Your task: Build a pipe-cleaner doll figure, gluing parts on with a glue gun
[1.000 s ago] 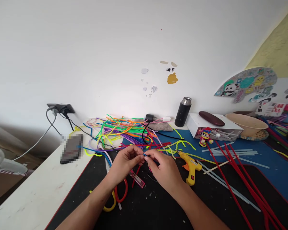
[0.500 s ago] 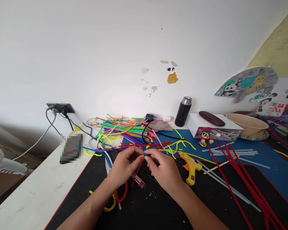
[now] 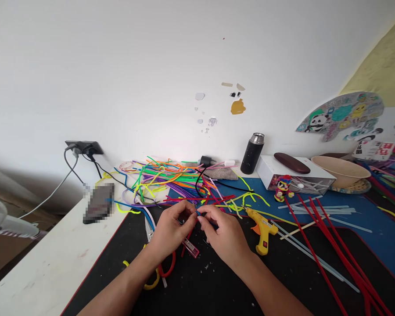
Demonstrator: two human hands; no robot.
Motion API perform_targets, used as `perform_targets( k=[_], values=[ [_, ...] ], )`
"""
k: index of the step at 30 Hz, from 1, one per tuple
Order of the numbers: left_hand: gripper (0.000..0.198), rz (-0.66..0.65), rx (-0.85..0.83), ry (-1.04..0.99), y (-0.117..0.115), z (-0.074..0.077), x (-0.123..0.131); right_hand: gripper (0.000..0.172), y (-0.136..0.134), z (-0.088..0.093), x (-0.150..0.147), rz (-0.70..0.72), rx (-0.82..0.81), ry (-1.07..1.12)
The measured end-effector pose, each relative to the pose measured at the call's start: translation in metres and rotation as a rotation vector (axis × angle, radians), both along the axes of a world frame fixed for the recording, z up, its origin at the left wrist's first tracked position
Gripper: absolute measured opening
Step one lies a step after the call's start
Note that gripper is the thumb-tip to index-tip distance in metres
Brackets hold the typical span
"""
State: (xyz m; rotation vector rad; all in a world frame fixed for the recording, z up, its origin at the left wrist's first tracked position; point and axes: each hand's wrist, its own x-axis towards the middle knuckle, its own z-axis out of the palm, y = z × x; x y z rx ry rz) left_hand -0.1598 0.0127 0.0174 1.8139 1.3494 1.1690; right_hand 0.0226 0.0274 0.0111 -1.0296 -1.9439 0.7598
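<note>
My left hand [image 3: 171, 230] and my right hand [image 3: 225, 235] meet above a black mat [image 3: 197, 285], fingertips pinched together on a small blue pipe-cleaner piece [image 3: 199, 213]. Both hands are closed around it. Under the hands lie a pink lighter [image 3: 191, 249], a red pipe cleaner [image 3: 187, 239] and scissors with red and yellow handles [image 3: 158, 274]. Behind the hands spreads a heap of coloured pipe cleaners [image 3: 171, 180].
A yellow glue gun [image 3: 261, 228] lies right of my right hand, with clear glue sticks [image 3: 309, 256] and long red pipe cleaners [image 3: 332, 245] beyond. A black flask [image 3: 253, 153], white box [image 3: 296, 175], bowl [image 3: 340, 169], phone [image 3: 98, 202] and wall socket [image 3: 84, 147] stand around.
The hands stay pinched on the blue piece; the fingers have shifted slightly and the hands sit a little closer together.
</note>
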Motion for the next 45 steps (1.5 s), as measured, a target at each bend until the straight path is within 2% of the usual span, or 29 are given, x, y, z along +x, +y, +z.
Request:
perform_targets(
  k=[4, 15, 24, 34, 40, 45],
  values=[
    [0.007, 0.012, 0.001, -0.001, 0.0009, -0.0007, 0.0013, 0.017, 0.0001, -0.0019, -0.0011, 0.0, -0.016, 0.005],
    [0.013, 0.049, 0.029, 0.009, -0.0001, 0.0006, 0.0034, 0.018, 0.0, -0.0058, -0.0049, 0.044, -0.189, 0.112],
    [0.014, 0.043, 0.009, -0.032, 0.001, 0.0019, 0.003, 0.021, -0.0001, -0.005, -0.0053, 0.045, -0.229, 0.135],
    [0.02, 0.001, -0.106, -0.205, 0.0026, -0.0038, -0.0002, 0.023, -0.0004, -0.0041, -0.0053, 0.036, -0.205, 0.142],
    [0.019, 0.028, -0.102, -0.202, 0.0046, -0.0077, -0.0009, 0.024, -0.0029, -0.002, -0.0065, 0.063, -0.182, 0.068],
    [0.019, 0.032, -0.105, -0.19, 0.0041, -0.0071, -0.001, 0.024, -0.0037, 0.0003, -0.0055, 0.028, -0.13, 0.025]
  ],
)
